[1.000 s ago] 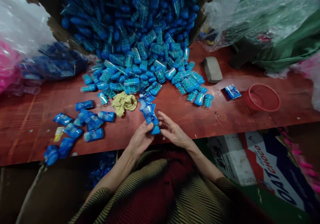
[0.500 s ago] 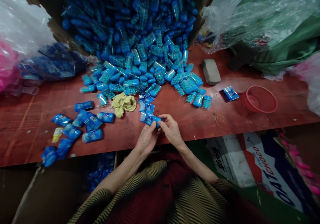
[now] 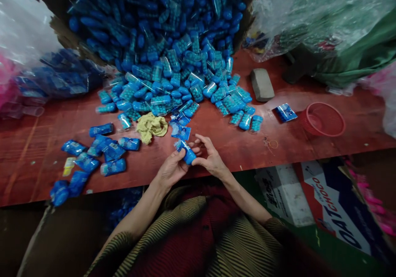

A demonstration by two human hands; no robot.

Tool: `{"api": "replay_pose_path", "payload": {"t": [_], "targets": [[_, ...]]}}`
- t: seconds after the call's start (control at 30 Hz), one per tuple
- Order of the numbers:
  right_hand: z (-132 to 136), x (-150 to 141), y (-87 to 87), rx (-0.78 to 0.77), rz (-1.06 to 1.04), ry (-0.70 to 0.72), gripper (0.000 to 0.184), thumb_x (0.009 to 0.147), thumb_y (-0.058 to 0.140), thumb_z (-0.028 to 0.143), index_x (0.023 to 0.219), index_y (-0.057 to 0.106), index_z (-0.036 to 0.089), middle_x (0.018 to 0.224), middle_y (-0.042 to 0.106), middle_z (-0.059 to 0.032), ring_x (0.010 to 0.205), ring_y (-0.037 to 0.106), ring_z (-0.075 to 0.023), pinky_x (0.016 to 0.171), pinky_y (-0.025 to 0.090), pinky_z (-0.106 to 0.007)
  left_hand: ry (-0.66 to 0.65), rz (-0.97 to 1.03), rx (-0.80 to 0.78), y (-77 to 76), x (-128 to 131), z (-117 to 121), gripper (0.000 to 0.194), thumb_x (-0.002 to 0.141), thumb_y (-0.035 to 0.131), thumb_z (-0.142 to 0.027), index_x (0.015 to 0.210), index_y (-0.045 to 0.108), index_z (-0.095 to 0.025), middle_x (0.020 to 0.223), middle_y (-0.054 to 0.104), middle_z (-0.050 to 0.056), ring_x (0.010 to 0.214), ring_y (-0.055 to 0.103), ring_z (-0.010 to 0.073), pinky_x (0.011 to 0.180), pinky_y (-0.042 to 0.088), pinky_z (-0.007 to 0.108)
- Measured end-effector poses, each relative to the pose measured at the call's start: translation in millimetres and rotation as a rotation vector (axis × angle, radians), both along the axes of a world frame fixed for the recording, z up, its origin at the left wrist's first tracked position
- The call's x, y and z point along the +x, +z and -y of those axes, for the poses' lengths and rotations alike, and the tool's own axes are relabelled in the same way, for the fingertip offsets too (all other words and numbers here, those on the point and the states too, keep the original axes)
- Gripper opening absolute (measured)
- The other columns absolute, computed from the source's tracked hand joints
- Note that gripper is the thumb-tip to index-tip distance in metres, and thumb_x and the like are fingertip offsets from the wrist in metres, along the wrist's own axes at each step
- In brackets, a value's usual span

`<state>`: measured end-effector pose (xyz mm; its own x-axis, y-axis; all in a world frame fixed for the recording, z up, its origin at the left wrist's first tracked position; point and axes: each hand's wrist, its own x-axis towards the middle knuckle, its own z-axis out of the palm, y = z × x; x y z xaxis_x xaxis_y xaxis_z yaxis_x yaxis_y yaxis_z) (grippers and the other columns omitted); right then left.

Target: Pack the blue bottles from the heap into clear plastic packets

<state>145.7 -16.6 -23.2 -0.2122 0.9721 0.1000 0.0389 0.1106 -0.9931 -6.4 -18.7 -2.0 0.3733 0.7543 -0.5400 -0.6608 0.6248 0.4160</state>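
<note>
Both hands meet at the near edge of the red worktop (image 3: 309, 149), at about six o'clock from the big heap. The left hand (image 3: 169, 169) and the right hand (image 3: 210, 158) together grasp one small blue container (image 3: 187, 152), tilted, its rounded end toward the person; left fingertips pinch its near side, and the right thumb and fingers close on its far side. Just beyond it, at twelve o'clock, lie a few flat blue labels (image 3: 180, 132), and beside them at ten o'clock a crumpled yellow cloth (image 3: 152, 125). The heap of blue containers (image 3: 173, 62) spills from a cardboard box farther back. At nine o'clock sits a loose group of wrapped containers (image 3: 102, 153); at three o'clock, well apart, a red basket (image 3: 323, 119) and a grey block (image 3: 261, 84).
</note>
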Motion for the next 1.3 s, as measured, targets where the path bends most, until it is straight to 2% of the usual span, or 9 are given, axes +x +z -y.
{"api": "replay_pose_path", "payload": {"t": [0.1, 0.2, 0.33, 0.43, 0.6, 0.87, 1.0, 1.13, 1.3], "targets": [[-4.8, 6.2, 3.4, -0.051, -0.025, 0.171, 0.080, 0.066, 0.075, 0.045, 0.136, 0.041, 0.030, 0.131, 0.048, -0.0056, 0.124, 0.045, -0.0235, 0.104, 0.037, -0.038, -0.047, 0.085, 0.019, -2.6, -1.5, 1.0, 0.031, 0.078, 0.061, -0.015, 0.110, 0.061, -0.013, 0.100, 0.070, 0.012, 0.109, 0.059, 0.0256, 0.090, 0.049, 0.036], [-7.5, 9.7, 7.7, -0.133, -0.110, 0.288, 0.081, 0.067, 0.075, 0.042, 0.138, 0.037, 0.035, 0.137, 0.046, -0.0029, 0.127, 0.044, -0.0234, 0.102, 0.041, -0.036, -0.052, 0.122, 0.029, -1.8, -1.6, 0.8, 0.038, 0.075, 0.064, -0.012, 0.113, 0.060, -0.016, 0.104, 0.069, 0.012, 0.113, 0.058, 0.0269, 0.091, 0.048, 0.037], [-8.9, 9.9, 10.0, -0.154, -0.197, 0.311, 0.075, 0.068, 0.076, 0.032, 0.135, 0.042, 0.037, 0.138, 0.048, 0.0004, 0.127, 0.044, -0.0217, 0.105, 0.038, -0.037, -0.037, 0.102, 0.006, 0.5, 0.4, 3.5, 0.030, 0.072, 0.067, -0.011, 0.102, 0.064, -0.014, 0.096, 0.071, 0.011, 0.109, 0.060, 0.0268, 0.089, 0.050, 0.035], [-8.4, 7.3, 8.1, -0.157, -0.242, 0.317, 0.067, 0.070, 0.074, 0.029, 0.131, 0.047, 0.036, 0.132, 0.053, 0.0015, 0.124, 0.048, -0.0193, 0.105, 0.037, -0.035, 0.008, 0.062, -0.009, 1.9, 5.3, 8.3, 0.019, 0.071, 0.070, -0.014, 0.090, 0.066, -0.013, 0.084, 0.071, 0.009, 0.091, 0.067, 0.0213, 0.082, 0.051, 0.029], [-1.5, 1.0, 2.3, -0.194, -0.268, 0.265, 0.058, 0.076, 0.068, 0.033, 0.130, 0.049, 0.034, 0.121, 0.060, 0.0005, 0.107, 0.058, -0.0159, 0.095, 0.045, -0.030, 0.136, 0.039, -0.021, 4.5, 17.9, 16.3, 0.022, 0.071, 0.072, -0.021, 0.091, 0.066, -0.013, 0.080, 0.069, 0.005, 0.076, 0.066, 0.0141, 0.080, 0.052, 0.026], [7.7, -5.3, -10.3, -0.051, -0.073, -0.054, 0.059, 0.076, 0.057, 0.061, 0.124, 0.057, 0.026, 0.110, 0.063, -0.0045, 0.104, 0.058, -0.0206, 0.096, 0.043, -0.034, 0.189, 0.004, 0.003, 9.6, 27.5, 15.0, 0.021, 0.073, 0.071, -0.021, 0.091, 0.067, -0.012, 0.081, 0.069, 0.005, 0.077, 0.065, 0.0135, 0.077, 0.052, 0.024], [6.8, -3.6, -9.8, -0.073, -0.115, -0.029, 0.064, 0.075, 0.056, 0.063, 0.128, 0.053, 0.027, 0.116, 0.061, -0.0040, 0.109, 0.056, -0.0209, 0.099, 0.041, -0.033, 0.114, 0.029, 0.031, 13.4, 23.4, 12.8, 0.029, 0.070, 0.073, -0.016, 0.098, 0.066, -0.013, 0.086, 0.071, 0.007, 0.087, 0.066, 0.0178, 0.083, 0.051, 0.028], [8.8, -1.1, -3.3, -0.080, -0.106, 0.010, 0.059, 0.078, 0.057, 0.058, 0.129, 0.052, 0.028, 0.116, 0.061, -0.0031, 0.110, 0.055, -0.0197, 0.100, 0.040, -0.033, 0.123, -0.002, 0.037, 17.1, 22.3, 15.7, 0.025, 0.068, 0.074, -0.015, 0.092, 0.067, -0.014, 0.085, 0.071, 0.006, 0.092, 0.066, 0.0186, 0.085, 0.050, 0.027], [12.8, -2.4, -3.2, -0.113, -0.135, 0.049, 0.053, 0.080, 0.053, 0.059, 0.123, 0.057, 0.028, 0.116, 0.061, -0.0035, 0.108, 0.057, -0.0199, 0.097, 0.042, -0.033, 0.193, -0.063, 0.007, 15.8, 28.2, 21.0, 0.019, 0.066, 0.076, -0.018, 0.081, 0.067, -0.012, 0.078, 0.070, 0.003, 0.078, 0.066, 0.0141, 0.079, 0.052, 0.025]]}}
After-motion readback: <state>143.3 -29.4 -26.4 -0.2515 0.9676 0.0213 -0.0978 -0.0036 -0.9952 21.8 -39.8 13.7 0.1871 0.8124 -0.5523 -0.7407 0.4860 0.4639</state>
